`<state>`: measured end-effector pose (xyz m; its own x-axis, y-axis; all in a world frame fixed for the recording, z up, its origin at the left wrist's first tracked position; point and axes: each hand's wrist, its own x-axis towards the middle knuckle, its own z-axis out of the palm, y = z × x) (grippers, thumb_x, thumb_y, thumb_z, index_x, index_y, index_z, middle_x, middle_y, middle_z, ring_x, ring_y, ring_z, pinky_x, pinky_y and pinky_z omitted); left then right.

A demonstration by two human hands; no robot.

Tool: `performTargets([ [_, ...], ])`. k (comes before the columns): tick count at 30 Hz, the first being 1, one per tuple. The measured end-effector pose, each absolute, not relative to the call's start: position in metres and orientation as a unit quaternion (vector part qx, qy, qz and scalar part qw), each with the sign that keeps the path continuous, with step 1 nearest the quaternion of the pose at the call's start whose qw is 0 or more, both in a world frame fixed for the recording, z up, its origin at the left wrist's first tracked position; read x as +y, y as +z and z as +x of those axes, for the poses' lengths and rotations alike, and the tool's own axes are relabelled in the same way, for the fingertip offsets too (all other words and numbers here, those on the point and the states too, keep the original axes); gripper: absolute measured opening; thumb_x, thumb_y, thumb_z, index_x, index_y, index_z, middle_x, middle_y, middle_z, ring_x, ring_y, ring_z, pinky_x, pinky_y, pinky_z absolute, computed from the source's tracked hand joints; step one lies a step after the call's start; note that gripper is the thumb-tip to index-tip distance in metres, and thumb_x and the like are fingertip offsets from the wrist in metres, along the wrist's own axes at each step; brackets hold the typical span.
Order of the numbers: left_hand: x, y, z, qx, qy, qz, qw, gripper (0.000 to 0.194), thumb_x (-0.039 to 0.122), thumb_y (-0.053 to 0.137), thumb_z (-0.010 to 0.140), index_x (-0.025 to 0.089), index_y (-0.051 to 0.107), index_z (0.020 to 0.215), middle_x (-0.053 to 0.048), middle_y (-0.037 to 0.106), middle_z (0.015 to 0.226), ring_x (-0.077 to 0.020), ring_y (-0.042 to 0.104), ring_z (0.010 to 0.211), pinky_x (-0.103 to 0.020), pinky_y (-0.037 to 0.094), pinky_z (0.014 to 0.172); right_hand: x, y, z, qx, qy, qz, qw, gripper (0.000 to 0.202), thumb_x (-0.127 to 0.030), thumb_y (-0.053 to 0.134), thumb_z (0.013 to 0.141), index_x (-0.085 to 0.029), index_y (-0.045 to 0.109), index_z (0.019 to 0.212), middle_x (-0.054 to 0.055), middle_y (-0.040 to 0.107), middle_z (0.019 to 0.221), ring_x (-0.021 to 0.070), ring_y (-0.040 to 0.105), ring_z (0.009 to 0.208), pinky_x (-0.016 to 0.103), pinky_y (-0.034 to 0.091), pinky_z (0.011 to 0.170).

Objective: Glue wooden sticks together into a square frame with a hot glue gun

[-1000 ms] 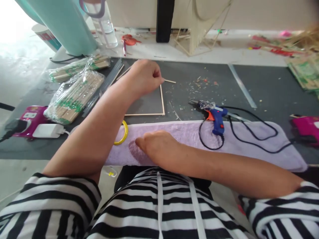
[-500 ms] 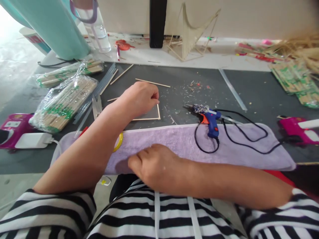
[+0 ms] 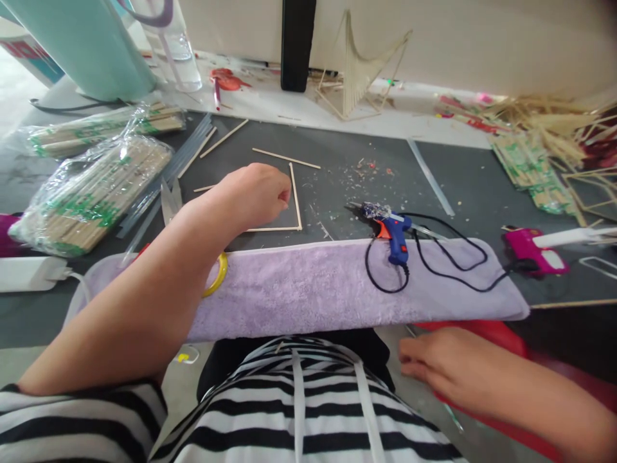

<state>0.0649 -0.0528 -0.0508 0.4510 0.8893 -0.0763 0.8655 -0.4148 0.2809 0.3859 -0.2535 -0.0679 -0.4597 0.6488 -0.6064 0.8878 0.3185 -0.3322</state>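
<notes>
My left hand point(image 3: 263, 191) is over the grey table with its fingers curled in. What they hold, if anything, is hidden. Right beside it an upright wooden stick point(image 3: 295, 199) meets a lower stick point(image 3: 277, 229) at a corner; my hand and forearm cover part of this outline. Another thin stick point(image 3: 286, 159) lies just beyond. My right hand point(image 3: 434, 360) is low at the right, in front of the table edge, fingers closed together and slightly blurred. A thin greenish rod point(image 3: 453, 418) shows below it; I cannot tell whether the hand holds it.
A blue glue gun point(image 3: 398, 235) with a black cord rests at the lilac towel point(image 3: 299, 289). Scissors point(image 3: 171, 200) and a yellow ring point(image 3: 216, 276) are partly behind my left forearm. Bagged sticks point(image 3: 96, 193) lie left; a stick model point(image 3: 357, 77) stands at the back.
My right hand has moved right and down from over the towel to beyond the table's front edge. My left hand stays near the stick corner, uncovering more of the upright stick.
</notes>
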Motion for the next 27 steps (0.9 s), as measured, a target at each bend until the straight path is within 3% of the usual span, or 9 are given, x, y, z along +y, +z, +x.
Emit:
performTargets([
  [3, -0.052, -0.052, 0.065, 0.5, 0.016, 0.853, 0.145, 0.018, 0.018, 0.057, 0.075, 0.02, 0.074, 0.081, -0.004, 0.069, 0.077, -0.0199, 0.065, 0.087, -0.028, 0.046, 0.08, -0.234, -0.055, 0.363, 0.805, -0.321, 0.497, 0.04, 0.026, -0.022, 0.045, 0.1, -0.024, 0.067, 0.087, 0.001, 0.07, 0.077, 0.0153, 0.065, 0.068, 0.028, 0.044, 0.063],
  [6, -0.052, -0.05, 0.065, 0.478, -0.032, 0.868, 0.129, 0.024, 0.016, 0.052, 0.076, 0.02, 0.075, 0.084, -0.003, 0.07, 0.078, -0.0168, 0.064, 0.081, -0.025, 0.045, 0.076, -0.2, -0.056, 0.324, 0.829, -0.275, 0.475, -0.107, 0.016, -0.022, 0.049, 0.099, -0.024, 0.064, 0.093, 0.001, 0.071, 0.085, 0.0149, 0.065, 0.075, 0.028, 0.046, 0.07],
  [12, -0.054, -0.045, 0.065, 0.446, -0.074, 0.884, 0.115, 0.028, 0.017, 0.048, 0.082, 0.019, 0.074, 0.091, -0.004, 0.073, 0.09, -0.0163, 0.063, 0.082, -0.027, 0.044, 0.074, -0.134, -0.078, 0.256, 0.771, -0.209, 0.512, -0.317, 0.01, -0.015, 0.054, 0.09, -0.023, 0.057, 0.096, -0.001, 0.066, 0.081, 0.0137, 0.061, 0.069, 0.026, 0.045, 0.064],
  [20, -0.057, -0.044, 0.071, 0.465, -0.134, 0.86, 0.162, 0.021, 0.019, 0.055, 0.084, 0.019, 0.076, 0.089, -0.007, 0.073, 0.089, -0.019, 0.065, 0.082, -0.028, 0.044, 0.076, -0.138, -0.077, 0.315, 0.679, -0.116, 0.612, -0.388, 0.012, -0.027, 0.06, 0.09, -0.025, 0.061, 0.102, 0.001, 0.068, 0.082, 0.0175, 0.065, 0.069, 0.032, 0.05, 0.066],
  [27, -0.056, -0.056, 0.076, 0.446, -0.141, 0.87, 0.155, 0.024, 0.021, 0.053, 0.084, 0.019, 0.076, 0.09, -0.005, 0.073, 0.089, -0.0164, 0.061, 0.076, -0.028, 0.038, 0.065, -0.138, -0.098, 0.308, 0.702, -0.226, 0.595, -0.318, 0.006, -0.021, 0.059, 0.086, -0.024, 0.061, 0.091, 0.002, 0.071, 0.082, 0.0185, 0.067, 0.074, 0.032, 0.051, 0.07],
])
